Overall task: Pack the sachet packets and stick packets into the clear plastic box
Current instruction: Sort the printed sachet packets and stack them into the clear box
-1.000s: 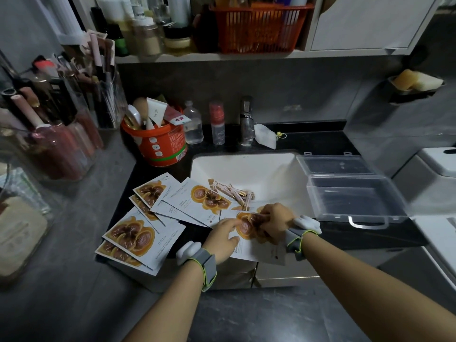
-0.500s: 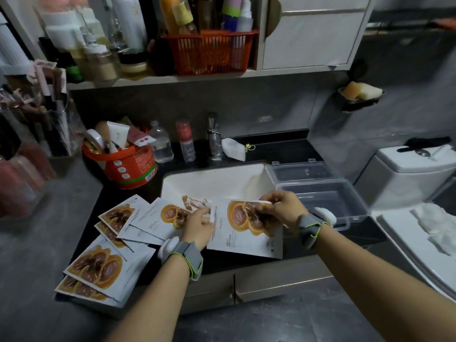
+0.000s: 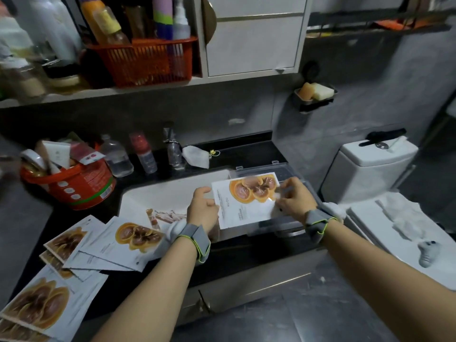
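one sachet packet (image 3: 246, 203) is held flat over the open clear plastic box (image 3: 278, 224), which is stood on the tabletop (image 3: 246, 149) just right of the sink (image 3: 172, 191). its left edge is gripped by the curled fingers of the left hand (image 3: 202, 211), and its right side is pinched by the fingers of the right hand (image 3: 294, 201). the box's inside is mostly covered by the packet, so its contents cannot be told. stick packets (image 3: 167, 215) are seen lying in the sink. more sachets (image 3: 138, 236) are spread overlapping on the tabletop at the left. tubes are kept in an orange tub (image 3: 74, 186), bottles in a red basket (image 3: 145, 62) on the shelf, and two soaps in a wall dish (image 3: 314, 93).
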Demonstrator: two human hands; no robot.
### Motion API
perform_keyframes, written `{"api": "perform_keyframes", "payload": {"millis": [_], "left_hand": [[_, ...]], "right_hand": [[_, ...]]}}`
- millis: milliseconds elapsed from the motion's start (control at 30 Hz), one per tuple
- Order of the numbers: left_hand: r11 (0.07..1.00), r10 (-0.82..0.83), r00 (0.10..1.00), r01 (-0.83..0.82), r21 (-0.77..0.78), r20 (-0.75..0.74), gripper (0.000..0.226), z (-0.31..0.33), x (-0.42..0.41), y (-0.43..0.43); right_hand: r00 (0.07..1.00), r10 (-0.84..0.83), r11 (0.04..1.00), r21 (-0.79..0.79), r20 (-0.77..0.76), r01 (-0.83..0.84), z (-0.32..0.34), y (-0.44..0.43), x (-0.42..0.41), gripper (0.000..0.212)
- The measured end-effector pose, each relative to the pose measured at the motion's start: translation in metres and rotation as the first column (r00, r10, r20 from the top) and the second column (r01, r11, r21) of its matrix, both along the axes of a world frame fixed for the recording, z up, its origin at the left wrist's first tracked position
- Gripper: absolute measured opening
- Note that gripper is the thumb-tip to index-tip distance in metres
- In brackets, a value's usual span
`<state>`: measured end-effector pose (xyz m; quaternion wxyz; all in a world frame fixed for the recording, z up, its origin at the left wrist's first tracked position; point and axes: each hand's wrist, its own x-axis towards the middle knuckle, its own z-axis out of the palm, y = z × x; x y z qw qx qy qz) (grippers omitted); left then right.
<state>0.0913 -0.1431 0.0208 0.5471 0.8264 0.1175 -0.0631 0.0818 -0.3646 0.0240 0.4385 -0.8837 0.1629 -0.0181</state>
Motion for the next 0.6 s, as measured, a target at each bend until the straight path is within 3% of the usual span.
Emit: {"api": "perform_keyframes", "payload": {"millis": [100, 200, 300, 400, 500, 600], "left_hand": [[0.991, -0.108, 0.994, 0.107, 0.078, 0.01, 0.04, 0.001, 0.008, -0.022], [0.932, -0.228, 0.974, 0.222, 0.285, -0.013, 0.041, -0.002, 0.014, -0.035], [0.875, -0.295, 0.951, 0.307, 0.374, -0.088, 0.041, -0.01, 0.017, -0.047], [0.769, -0.36, 0.921, 0.382, 0.513, -0.146, 0.035, -0.02, 0.019, -0.056], [0.602, -0.379, 0.903, 0.406, 0.688, -0.201, 0.042, -0.028, 0.018, -0.059], [0.547, -0.38, 0.906, 0.383, 0.744, -0.187, 0.047, -0.034, 0.014, -0.065]], "right_hand": [[0.997, 0.064, 0.993, -0.101, -0.042, -0.068, 0.0, -0.016, 0.002, 0.027], [0.985, 0.104, 0.967, -0.216, -0.139, -0.133, -0.006, -0.03, 0.005, 0.022], [0.969, 0.142, 0.941, -0.277, -0.202, -0.196, -0.013, -0.039, 0.008, 0.021], [0.947, 0.181, 0.905, -0.332, -0.264, -0.266, -0.019, -0.044, 0.013, 0.023], [0.925, 0.181, 0.869, -0.386, -0.333, -0.309, -0.026, -0.046, 0.019, 0.026], [0.894, 0.212, 0.846, -0.384, -0.395, -0.37, -0.033, -0.05, 0.026, 0.026]]}}
